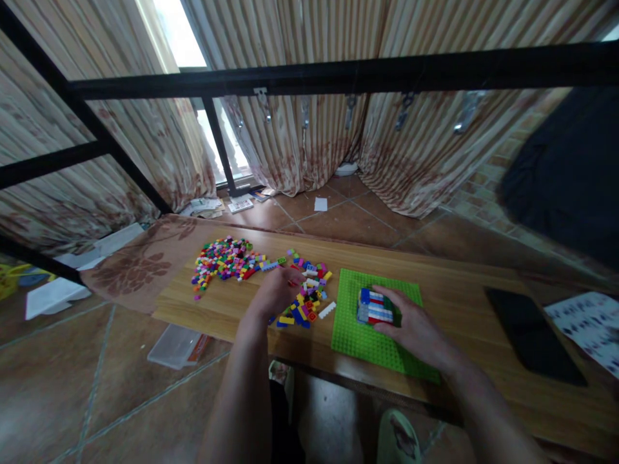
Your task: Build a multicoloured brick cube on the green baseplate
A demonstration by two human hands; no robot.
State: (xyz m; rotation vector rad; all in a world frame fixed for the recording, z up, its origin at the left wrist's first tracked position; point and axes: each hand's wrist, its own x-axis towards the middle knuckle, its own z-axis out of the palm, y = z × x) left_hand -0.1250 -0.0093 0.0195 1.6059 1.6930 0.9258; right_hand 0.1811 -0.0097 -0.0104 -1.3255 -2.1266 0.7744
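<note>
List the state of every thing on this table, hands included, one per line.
left hand: reaching into loose bricks, grip hidden
right hand: resting on brick build
brick build: seated on baseplate
green baseplate: flat on table
loose bricks: scattered in piles
dark slab: lying flat

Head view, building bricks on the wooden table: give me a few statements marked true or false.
1. The green baseplate lies flat on the wooden table. True.
2. The right hand rests beside a small brick build on the baseplate. True.
3. The left hand is lifted high above the table, away from any bricks. False: it is down among the loose bricks, by the baseplate's left edge.
4. The big pile of bricks lies on the baseplate. False: it lies on the table, left of the baseplate.
5. A dark flat object lies on the table, right of the baseplate. True.
</note>
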